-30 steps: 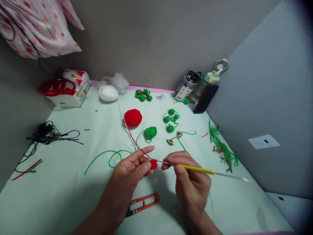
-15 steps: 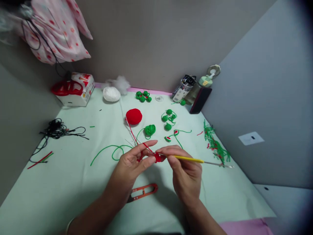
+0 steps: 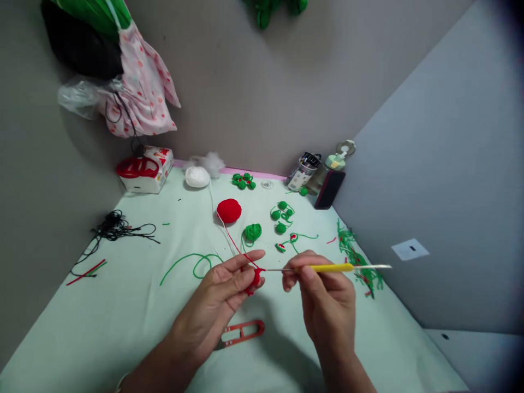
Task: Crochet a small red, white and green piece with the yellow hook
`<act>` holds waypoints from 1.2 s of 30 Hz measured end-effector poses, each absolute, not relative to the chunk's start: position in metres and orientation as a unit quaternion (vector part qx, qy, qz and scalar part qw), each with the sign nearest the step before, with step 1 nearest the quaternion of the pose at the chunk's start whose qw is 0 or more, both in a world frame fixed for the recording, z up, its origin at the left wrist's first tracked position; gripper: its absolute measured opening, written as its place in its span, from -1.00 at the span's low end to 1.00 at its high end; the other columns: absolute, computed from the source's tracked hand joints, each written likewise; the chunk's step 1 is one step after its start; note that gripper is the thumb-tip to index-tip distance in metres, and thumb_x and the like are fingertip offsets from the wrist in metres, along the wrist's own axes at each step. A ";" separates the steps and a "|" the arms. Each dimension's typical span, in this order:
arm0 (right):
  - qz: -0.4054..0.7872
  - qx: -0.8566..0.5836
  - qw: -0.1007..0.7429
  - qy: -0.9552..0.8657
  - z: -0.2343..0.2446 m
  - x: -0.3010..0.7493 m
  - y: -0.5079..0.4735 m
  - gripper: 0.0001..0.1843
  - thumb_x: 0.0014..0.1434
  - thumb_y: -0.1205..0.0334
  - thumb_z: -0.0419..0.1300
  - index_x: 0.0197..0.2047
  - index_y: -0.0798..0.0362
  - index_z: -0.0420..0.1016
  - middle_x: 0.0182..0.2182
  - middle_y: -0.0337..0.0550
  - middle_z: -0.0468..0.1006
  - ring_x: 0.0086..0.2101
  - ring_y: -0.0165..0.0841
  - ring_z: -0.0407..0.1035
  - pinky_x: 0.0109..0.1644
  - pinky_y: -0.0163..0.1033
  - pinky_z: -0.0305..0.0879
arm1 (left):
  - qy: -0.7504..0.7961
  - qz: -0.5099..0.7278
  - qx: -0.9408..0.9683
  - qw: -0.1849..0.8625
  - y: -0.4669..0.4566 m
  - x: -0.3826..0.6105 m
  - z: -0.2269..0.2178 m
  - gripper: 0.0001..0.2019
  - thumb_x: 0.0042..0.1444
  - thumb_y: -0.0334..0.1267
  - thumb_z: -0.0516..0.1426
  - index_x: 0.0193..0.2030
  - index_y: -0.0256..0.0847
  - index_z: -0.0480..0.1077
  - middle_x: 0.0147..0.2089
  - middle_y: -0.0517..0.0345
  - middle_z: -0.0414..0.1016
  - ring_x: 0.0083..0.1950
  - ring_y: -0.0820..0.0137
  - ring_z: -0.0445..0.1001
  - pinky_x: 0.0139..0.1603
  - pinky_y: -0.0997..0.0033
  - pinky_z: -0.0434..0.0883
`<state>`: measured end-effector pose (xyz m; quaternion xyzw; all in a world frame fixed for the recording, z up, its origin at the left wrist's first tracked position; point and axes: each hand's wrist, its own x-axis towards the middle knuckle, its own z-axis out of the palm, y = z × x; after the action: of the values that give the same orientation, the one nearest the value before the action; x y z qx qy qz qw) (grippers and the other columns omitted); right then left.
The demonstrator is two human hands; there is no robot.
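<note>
Between the thumb and fingers of my left hand [image 3: 223, 289] is a small red crochet piece [image 3: 256, 278]. Red yarn runs over the raised left index finger, back toward a red yarn ball [image 3: 229, 210]. My right hand [image 3: 327, 295] grips a crochet hook [image 3: 331, 268] by its yellow handle. The hook's thin metal shaft points left, and its tip meets a red loop at the top of the piece. Orange thread snips [image 3: 243, 332] lie on the table below the hands. A green yarn ball [image 3: 252, 232] sits just beyond them.
Small green crocheted balls [image 3: 280, 228] and a green cluster [image 3: 243, 181] lie farther back. A white yarn ball [image 3: 197, 177] and a red-and-white box [image 3: 153, 174] stand back left. Black cords [image 3: 114, 226] lie left, green scraps [image 3: 356, 256] right. A phone [image 3: 329, 190] leans by a bottle [image 3: 334, 162].
My right hand has drawn the hook to the right, away from the left fingers, so more shaft shows. The left hand has turned the red piece lower. The camera view has tilted upward.
</note>
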<state>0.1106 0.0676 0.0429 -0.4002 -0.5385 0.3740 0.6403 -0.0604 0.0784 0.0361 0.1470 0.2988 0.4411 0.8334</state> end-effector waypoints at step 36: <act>0.684 -0.328 0.579 -0.301 0.029 0.102 0.112 -0.79 0.08 0.23 0.48 -0.38 0.02 0.52 -0.40 -0.31 0.48 -0.50 -0.51 0.36 -0.35 -0.37 0.37 | 0.310 0.384 0.325 0.807 0.133 -0.064 0.038 -0.54 0.19 -0.21 0.37 0.24 -0.13 0.55 -0.23 0.13 0.61 -0.18 0.33 0.56 0.01 0.31 0.40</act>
<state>0.1024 0.1123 0.0291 -0.3278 -0.3005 0.6836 0.5787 -0.0635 0.1333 0.0383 0.3255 0.3095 0.3837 0.8069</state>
